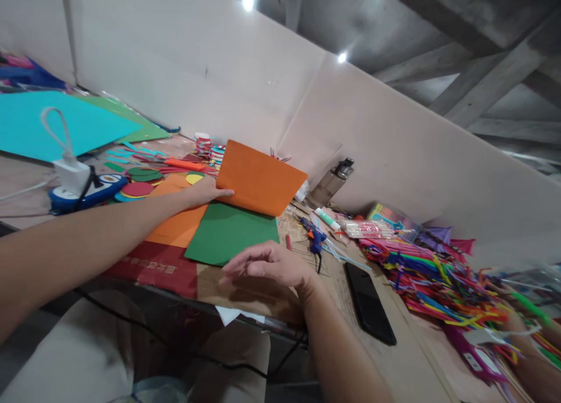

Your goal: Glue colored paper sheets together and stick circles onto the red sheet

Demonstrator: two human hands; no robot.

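My left hand [204,191] grips the left edge of an orange sheet [260,178], which is raised and tilted off the table. Beneath it lies a green sheet [232,230], partly covered by the orange one. Another orange sheet [175,230] lies flat to the left, under my left forearm. My right hand [267,263] hovers by the near edge of the green sheet, fingers stretched out and holding nothing. Whether its fingertips touch the table cannot be made out.
A black phone [369,304], a glue gun [314,236] and a glue stick [327,219] lie to the right. Beyond are colourful pipe cleaners [421,268] and a person's arm [526,350]. A power strip [87,193], paper circles [140,188] and a cyan sheet [65,125] are left.
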